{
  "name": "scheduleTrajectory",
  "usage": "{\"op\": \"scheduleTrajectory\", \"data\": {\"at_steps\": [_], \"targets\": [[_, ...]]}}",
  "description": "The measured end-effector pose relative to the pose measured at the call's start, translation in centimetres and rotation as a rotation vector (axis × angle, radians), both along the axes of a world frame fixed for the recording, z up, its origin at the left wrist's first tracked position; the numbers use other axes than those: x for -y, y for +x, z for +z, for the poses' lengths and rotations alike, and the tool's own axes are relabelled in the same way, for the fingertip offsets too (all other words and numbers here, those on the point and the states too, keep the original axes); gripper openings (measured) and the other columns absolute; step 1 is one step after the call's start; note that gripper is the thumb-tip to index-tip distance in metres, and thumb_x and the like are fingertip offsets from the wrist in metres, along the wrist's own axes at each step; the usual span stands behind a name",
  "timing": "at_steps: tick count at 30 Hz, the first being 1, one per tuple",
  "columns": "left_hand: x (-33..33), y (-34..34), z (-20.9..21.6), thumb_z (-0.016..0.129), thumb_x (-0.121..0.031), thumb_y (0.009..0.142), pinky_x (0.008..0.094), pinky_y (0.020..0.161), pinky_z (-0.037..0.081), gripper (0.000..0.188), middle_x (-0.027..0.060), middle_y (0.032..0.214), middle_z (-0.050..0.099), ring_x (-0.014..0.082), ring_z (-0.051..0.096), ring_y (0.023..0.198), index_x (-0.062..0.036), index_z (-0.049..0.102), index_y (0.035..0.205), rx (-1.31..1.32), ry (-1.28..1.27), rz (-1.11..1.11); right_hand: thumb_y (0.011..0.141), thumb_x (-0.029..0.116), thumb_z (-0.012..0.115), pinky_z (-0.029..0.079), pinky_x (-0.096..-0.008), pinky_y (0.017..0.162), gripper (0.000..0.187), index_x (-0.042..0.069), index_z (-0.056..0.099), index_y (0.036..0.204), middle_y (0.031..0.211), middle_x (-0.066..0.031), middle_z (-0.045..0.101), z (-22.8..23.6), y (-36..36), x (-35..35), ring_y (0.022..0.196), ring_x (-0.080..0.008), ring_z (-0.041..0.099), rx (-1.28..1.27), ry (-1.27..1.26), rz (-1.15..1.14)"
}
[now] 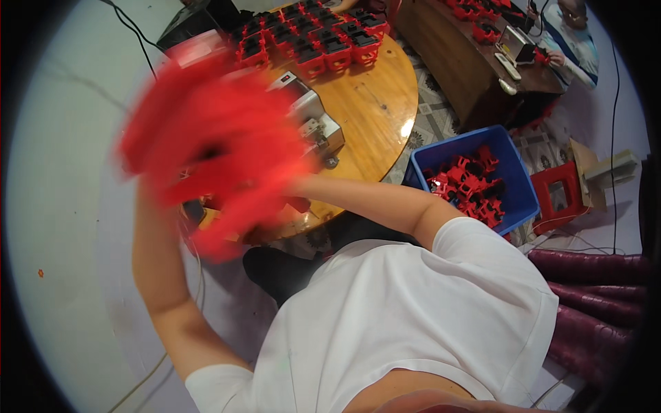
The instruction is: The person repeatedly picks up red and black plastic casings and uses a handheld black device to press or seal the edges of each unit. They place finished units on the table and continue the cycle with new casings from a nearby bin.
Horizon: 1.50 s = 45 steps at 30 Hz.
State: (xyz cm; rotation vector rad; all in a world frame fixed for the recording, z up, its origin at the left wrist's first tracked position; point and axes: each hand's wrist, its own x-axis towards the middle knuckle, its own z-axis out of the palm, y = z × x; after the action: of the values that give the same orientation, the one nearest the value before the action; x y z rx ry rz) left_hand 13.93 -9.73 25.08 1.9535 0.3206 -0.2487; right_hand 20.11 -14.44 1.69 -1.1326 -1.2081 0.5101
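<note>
A large red mass [213,138], smeared by motion, rises close in front of me above the near left part of the round table; it looks like red plastic parts, but their exact shape is lost in the blur. My left forearm [158,255] runs up to its left side and my right forearm [365,196] reaches its right side. Both hands are covered by the red blur, so their fingers do not show. Just beyond, partly hidden, a small silver-grey machine [322,110] stands on the table.
Rows of red and black plastic assemblies [330,45] fill the far side of the wooden table [379,103]. On the floor to the right, a blue bin [513,162] holds red parts, beside a red stool [554,193]. Another person [578,41] sits at a dark desk [454,62].
</note>
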Motion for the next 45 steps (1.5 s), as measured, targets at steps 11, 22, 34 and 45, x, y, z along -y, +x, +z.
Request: {"op": "scheduleTrajectory", "data": {"at_steps": [11, 22, 34, 45], "targets": [[14.8, 27.2, -15.1, 0.064, -0.057, 0.084, 0.0379, 0.094, 0.047, 0.066, 0.0184, 0.115, 0.064, 0.0298, 0.06, 0.109, 0.0012, 0.063, 0.117, 0.288, 0.127, -0.138, 0.083, 0.02, 0.068, 0.048, -0.0386, 0.082, 0.032, 0.0, 0.058, 0.105, 0.097, -0.0168, 0.066, -3.4, 2.0, -0.5, 0.096, -0.0231, 0.062, 0.013, 0.02, 0.15], [-9.9, 32.3, -23.9, 0.073, -0.044, 0.078, 0.0497, 0.086, 0.048, 0.058, 0.0153, 0.116, 0.05, 0.0315, 0.049, 0.113, -0.0052, 0.05, 0.115, 0.17, 1.257, 0.214, 0.083, 0.021, 0.064, 0.046, -0.0424, 0.084, 0.023, -0.001, 0.067, 0.09, 0.101, -0.0204, 0.068, 2.8, 3.7, 0.8, 0.094, -0.0286, 0.062, -0.082, -0.211, 0.353], [-13.2, 34.2, -26.0, 0.067, -0.052, 0.081, 0.0441, 0.078, 0.045, 0.055, 0.011, 0.099, 0.06, 0.0281, 0.062, 0.091, -0.0086, 0.052, 0.111, 0.328, 1.486, 0.001, 0.083, 0.017, 0.067, 0.052, -0.0386, 0.075, 0.028, -0.004, 0.062, 0.1, 0.091, -0.0203, 0.067, -3.3, 1.9, -2.4, 0.081, -0.0328, 0.064, -0.03, 0.22, 0.305], [-12.8, 16.2, -7.6, 0.072, -0.034, 0.084, 0.0468, 0.073, 0.047, 0.045, 0.02, 0.098, 0.06, 0.0419, 0.059, 0.089, -0.0024, 0.054, 0.109, 0.697, 1.274, 0.331, 0.074, 0.017, 0.073, 0.051, -0.0403, 0.069, 0.052, -0.001, 0.045, 0.113, 0.081, -0.0201, 0.062, -0.8, 3.7, -0.3, 0.077, -0.0353, 0.064, -0.037, -0.109, 0.264]]}}
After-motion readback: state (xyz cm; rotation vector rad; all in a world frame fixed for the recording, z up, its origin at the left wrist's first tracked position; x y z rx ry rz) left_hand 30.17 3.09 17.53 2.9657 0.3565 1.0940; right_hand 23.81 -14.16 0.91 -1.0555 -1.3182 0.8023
